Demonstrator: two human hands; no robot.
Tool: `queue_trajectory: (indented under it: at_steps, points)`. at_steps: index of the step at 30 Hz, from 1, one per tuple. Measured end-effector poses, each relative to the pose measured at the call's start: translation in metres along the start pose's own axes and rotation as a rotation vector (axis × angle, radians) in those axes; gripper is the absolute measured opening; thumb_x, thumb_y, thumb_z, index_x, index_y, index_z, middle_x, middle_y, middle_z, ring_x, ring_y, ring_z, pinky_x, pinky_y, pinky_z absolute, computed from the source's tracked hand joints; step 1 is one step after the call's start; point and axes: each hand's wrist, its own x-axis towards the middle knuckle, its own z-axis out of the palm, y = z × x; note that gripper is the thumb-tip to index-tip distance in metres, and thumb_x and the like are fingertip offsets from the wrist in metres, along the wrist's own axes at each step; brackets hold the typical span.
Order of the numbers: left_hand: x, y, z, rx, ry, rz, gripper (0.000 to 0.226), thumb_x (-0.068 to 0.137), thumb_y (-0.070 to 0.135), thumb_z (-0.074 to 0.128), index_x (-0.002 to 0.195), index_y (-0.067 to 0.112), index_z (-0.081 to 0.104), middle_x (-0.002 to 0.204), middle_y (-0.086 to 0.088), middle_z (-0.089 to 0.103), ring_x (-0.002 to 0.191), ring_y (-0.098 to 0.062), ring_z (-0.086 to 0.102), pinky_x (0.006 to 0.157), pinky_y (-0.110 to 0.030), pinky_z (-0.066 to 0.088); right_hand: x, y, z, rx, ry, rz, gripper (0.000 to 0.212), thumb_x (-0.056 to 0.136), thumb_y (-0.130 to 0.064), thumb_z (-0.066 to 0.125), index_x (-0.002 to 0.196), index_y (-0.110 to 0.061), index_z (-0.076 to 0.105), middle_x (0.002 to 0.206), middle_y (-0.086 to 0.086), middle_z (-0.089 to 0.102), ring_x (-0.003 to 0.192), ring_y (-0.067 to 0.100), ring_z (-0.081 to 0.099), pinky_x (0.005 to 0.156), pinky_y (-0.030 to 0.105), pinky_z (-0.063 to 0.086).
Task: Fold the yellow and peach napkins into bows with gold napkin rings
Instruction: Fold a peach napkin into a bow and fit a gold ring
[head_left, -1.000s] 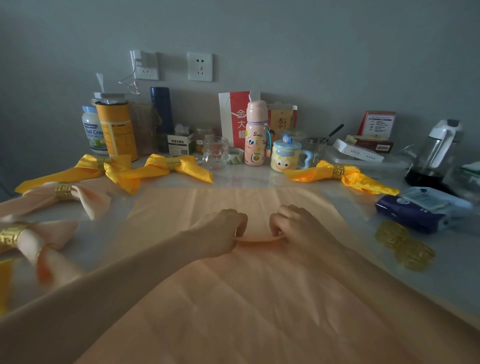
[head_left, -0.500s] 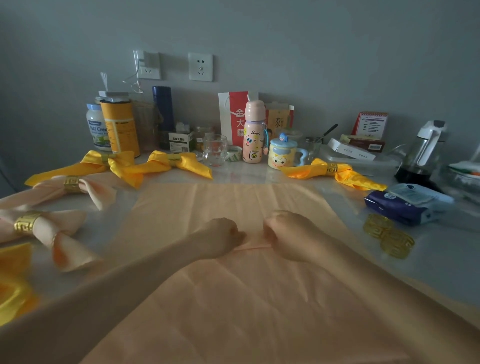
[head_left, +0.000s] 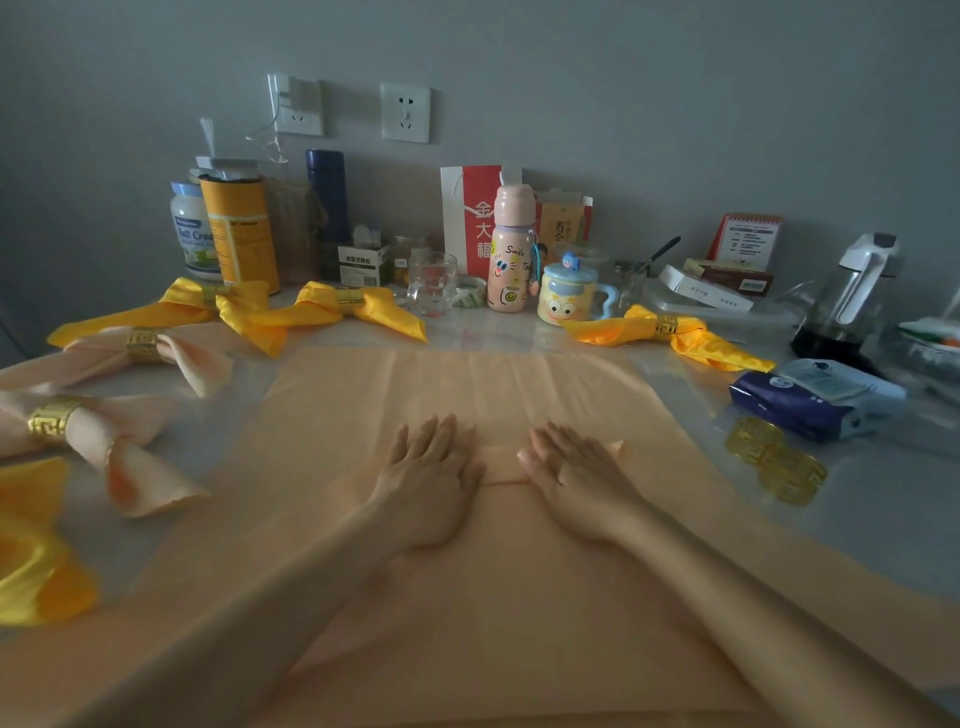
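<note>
A large peach napkin (head_left: 467, 384) lies spread flat on the table in front of me, with a small fold raised near its middle. My left hand (head_left: 428, 470) and my right hand (head_left: 574, 475) rest flat on it, palms down, fingers spread, one on each side of the fold. Two loose gold napkin rings (head_left: 774, 460) lie to the right of the napkin. Finished yellow bows (head_left: 332, 309) with gold rings sit at the back, another yellow bow (head_left: 670, 332) at the back right. Peach bows (head_left: 78, 426) lie at the left.
Along the wall stand tins, jars, a glass (head_left: 431, 283), a pink bottle (head_left: 511, 254), a cartoon mug (head_left: 569, 296) and boxes. A dark tissue pack (head_left: 810, 397) lies right, a jug (head_left: 852, 296) behind it. A yellow cloth (head_left: 31, 566) lies at the left edge.
Both hands were closed, pinching the napkin's fold between them. Now they have opened and lie flat on the cloth, pressing the fold down.
</note>
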Motion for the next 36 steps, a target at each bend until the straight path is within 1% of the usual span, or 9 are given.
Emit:
queue_trajectory:
  at_steps: [6,9,12,17,19,21,28,31,36]
  points:
    - [0.007,0.002,-0.016,-0.091,-0.171,-0.021,0.053,0.102,0.032,0.024,0.150,0.020,0.006,0.158,-0.007,-0.005,0.145,-0.022,-0.005,0.116,-0.040,-0.002,0.009,0.013,-0.016,0.073,-0.046,-0.030,0.054,0.101,-0.027,0.037,0.149,-0.011,0.018,0.158,0.006,0.007,0.146,0.016,0.007,0.114,0.027,0.008]
    - [0.014,0.000,-0.033,-0.148,-0.128,-0.025,0.049,0.094,0.029,0.048,0.141,0.023,0.036,0.148,-0.010,0.027,0.137,-0.028,0.024,0.113,-0.040,0.022,0.009,0.025,-0.034,0.187,-0.078,-0.010,0.050,0.092,-0.016,0.056,0.139,-0.010,0.042,0.148,0.004,0.037,0.137,0.017,0.032,0.109,0.023,0.023]
    - [0.019,0.001,-0.050,-0.131,-0.104,-0.027,0.044,0.085,0.025,0.065,0.127,0.018,0.054,0.132,-0.011,0.046,0.122,-0.027,0.042,0.100,-0.032,0.038,0.010,0.032,-0.044,0.149,-0.048,0.027,0.042,0.083,-0.018,0.067,0.124,-0.022,0.058,0.126,-0.003,0.057,0.118,0.016,0.051,0.101,0.029,0.039]
    - [0.020,0.012,-0.062,-0.112,-0.135,-0.024,0.043,0.083,0.016,0.066,0.123,0.008,0.054,0.126,-0.011,0.056,0.114,-0.024,0.053,0.075,-0.023,0.040,0.004,0.023,-0.052,-0.016,0.005,-0.023,0.017,0.083,-0.018,0.063,0.100,-0.020,0.063,0.098,-0.005,0.059,0.097,0.018,0.054,0.085,0.031,0.037]
    - [0.015,0.014,-0.057,-0.091,-0.090,-0.003,0.041,0.083,0.011,0.060,0.123,0.013,0.050,0.126,-0.008,0.054,0.112,-0.024,0.053,0.077,-0.026,0.039,-0.003,0.020,-0.048,-0.059,0.082,-0.086,0.008,0.079,-0.011,0.059,0.082,-0.019,0.059,0.087,-0.004,0.056,0.087,0.020,0.054,0.074,0.031,0.040]
    - [0.008,0.017,-0.052,-0.010,-0.039,0.037,0.041,0.083,0.011,0.055,0.122,0.017,0.048,0.126,-0.005,0.053,0.115,-0.024,0.051,0.085,-0.030,0.036,-0.011,0.020,-0.042,-0.097,0.140,-0.141,0.017,0.075,-0.006,0.059,0.076,-0.021,0.051,0.081,-0.007,0.049,0.083,0.020,0.053,0.069,0.030,0.041]
    - [-0.014,0.012,-0.043,0.077,0.093,0.178,0.033,0.084,0.013,0.053,0.116,0.019,0.052,0.120,0.000,0.053,0.114,-0.020,0.049,0.090,-0.030,0.033,-0.037,0.019,-0.032,-0.283,0.322,-0.301,0.020,0.075,-0.003,0.057,0.081,-0.018,0.046,0.089,0.006,0.059,0.086,0.028,0.054,0.065,0.029,0.027]
    - [-0.025,0.014,-0.038,0.192,0.157,0.277,0.032,0.085,0.004,0.045,0.115,0.016,0.045,0.117,-0.003,0.048,0.109,-0.022,0.048,0.080,-0.031,0.035,-0.039,0.019,-0.029,-0.457,0.340,-0.401,0.026,0.060,0.003,0.067,0.076,-0.012,0.055,0.078,0.006,0.057,0.073,0.028,0.058,0.059,0.029,0.027]
    - [-0.033,0.019,-0.041,0.305,-0.018,0.329,0.036,0.086,0.007,0.048,0.121,0.013,0.042,0.121,-0.004,0.041,0.111,-0.023,0.044,0.071,-0.029,0.031,-0.054,0.012,-0.041,-0.379,-0.047,-0.235,0.043,0.074,-0.014,0.066,0.113,-0.016,0.049,0.112,-0.002,0.044,0.104,0.018,0.045,0.072,0.027,0.036]
